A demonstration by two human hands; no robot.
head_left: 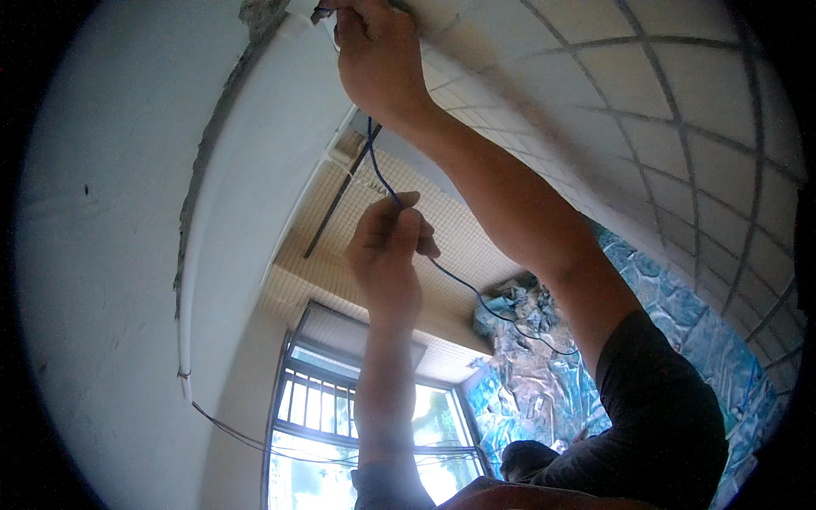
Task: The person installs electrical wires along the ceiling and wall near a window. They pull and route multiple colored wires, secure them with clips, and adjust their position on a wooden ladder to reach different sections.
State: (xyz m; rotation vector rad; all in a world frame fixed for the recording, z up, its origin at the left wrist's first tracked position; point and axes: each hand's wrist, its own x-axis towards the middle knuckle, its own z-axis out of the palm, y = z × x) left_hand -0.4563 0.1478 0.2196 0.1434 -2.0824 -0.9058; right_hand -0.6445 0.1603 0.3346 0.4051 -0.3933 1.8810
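My right hand [380,72] is raised to the top edge of the view, its fingers closed beside the upper end of a white conduit pipe [297,24]. A small dark piece shows at its fingertips; the picture's edge cuts part of it off. From below that hand a thin dark blue wire [374,153] hangs down into my left hand [387,255]. There the thumb and fingers are pinched around the wire. Past the left hand, the wire's loose length [480,297] curves away to the lower right.
The white pipe bends along a rough groove [204,161] in the pale wall. Thin dark wires [229,438] come out of its lower end, passing the window [323,399]. Large tiles [612,93] cover the right-hand wall. Crumpled blue sheeting [527,374] lies beyond my right arm.
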